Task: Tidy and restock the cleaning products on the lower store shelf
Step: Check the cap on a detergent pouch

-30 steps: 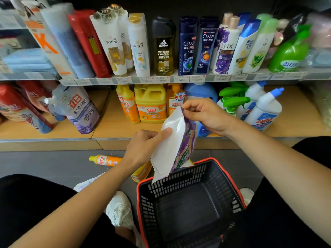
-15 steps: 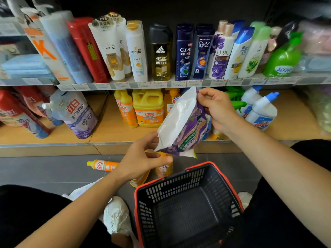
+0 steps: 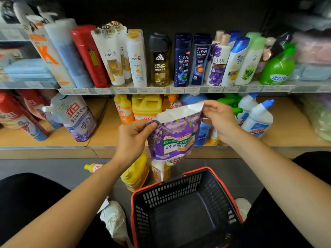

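Counted: 2 hands of mine, left hand (image 3: 133,138), right hand (image 3: 219,120). 2 purple pouches: held pouch (image 3: 174,138) at centre, shelf pouch (image 3: 77,119) at 9 o'clock. 1 basket (image 3: 179,189), 6 o'clock. 3 yellow floor containers (image 3: 136,174), 7 o'clock. 2 white blue-capped bottles (image 3: 258,120), 3 o'clock. 2 Clear shampoo bottles (image 3: 181,59), 12 o'clock. 2 white shoes (image 3: 114,221), mine.

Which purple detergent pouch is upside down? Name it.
The purple pouch held between left hand and right hand: its spout points down, print inverted. The other pouch leans on the lower shelf, spout up.
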A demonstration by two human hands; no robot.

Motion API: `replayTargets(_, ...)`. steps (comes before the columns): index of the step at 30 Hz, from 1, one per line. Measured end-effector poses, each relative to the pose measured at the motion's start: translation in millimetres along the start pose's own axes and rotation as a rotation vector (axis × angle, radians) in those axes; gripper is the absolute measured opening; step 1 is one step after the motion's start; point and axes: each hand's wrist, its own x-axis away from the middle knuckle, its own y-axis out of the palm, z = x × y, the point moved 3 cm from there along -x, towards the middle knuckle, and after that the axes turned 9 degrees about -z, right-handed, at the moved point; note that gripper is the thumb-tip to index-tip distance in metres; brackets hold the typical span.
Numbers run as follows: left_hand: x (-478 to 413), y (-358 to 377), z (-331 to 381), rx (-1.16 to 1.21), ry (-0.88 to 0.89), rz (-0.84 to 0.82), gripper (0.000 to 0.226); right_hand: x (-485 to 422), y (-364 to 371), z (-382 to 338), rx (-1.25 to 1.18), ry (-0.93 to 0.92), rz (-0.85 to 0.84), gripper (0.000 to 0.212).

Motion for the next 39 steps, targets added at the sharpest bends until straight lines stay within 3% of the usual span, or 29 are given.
replayTargets(2, -2, 7, 7, -0.055, 0.045, -0.061, 0.015, 5, -3, -10, 0.081, -0.123, -0.002, 0.027)
replayTargets(5, -7, 15, 10, -0.179, 0.079, -0.119, 0.018, 23, 14, -26, 0.387, -0.338, -0.255, 0.040)
replayTargets(7, -9, 15, 14, -0.229, 0.109, -0.131, 0.018, 36, 33, -23, 0.608, -0.373, -0.430, 0.062)
replayTargets(9, -10, 13, 18, -0.222, 0.123, -0.158, 0.018, 42, 48, -16, 0.723, -0.391, -0.484, 0.070)
replayTargets(13, -8, 10, 24, -0.159, 0.131, -0.195, 0.023, 43, 57, -19, 0.621, -0.380, -0.493, 0.056)
replayTargets(16, -4, 9, 22, -0.055, 0.100, -0.165, 0.016, 40, 55, -23, 0.562, -0.358, -0.505, 0.029)
replayTargets(20, 2, 10, 15, 0.005, 0.049, -0.142, 0.010, 40, 53, -21, 0.535, -0.329, -0.477, 0.019)
replayTargets(25, 16, -1, -26, -0.012, -0.176, -0.304, 0.058, 31, 39, -19, 0.504, -0.316, -0.383, 0.019)
replayTargets(27, 27, 0, -45, 0.000, -0.290, -0.378, 0.066, 24, 32, -22, 0.478, -0.310, -0.334, 0.016)
replayTargets(30, 40, 2, -66, -0.109, -0.347, -0.408, 0.048, 16, 21, -30, 0.423, -0.325, -0.248, 0.017)
replayTargets(33, 37, -6, -71, -0.238, -0.269, -0.258, 0.010, 9, 9, -37, 0.354, -0.339, -0.187, 0.015)
replayTargets(39, 19, -27, -54, 0.023, -0.201, -0.053, 0.013, -8, -13, -19, 0.184, -0.237, -0.031, 0.012)
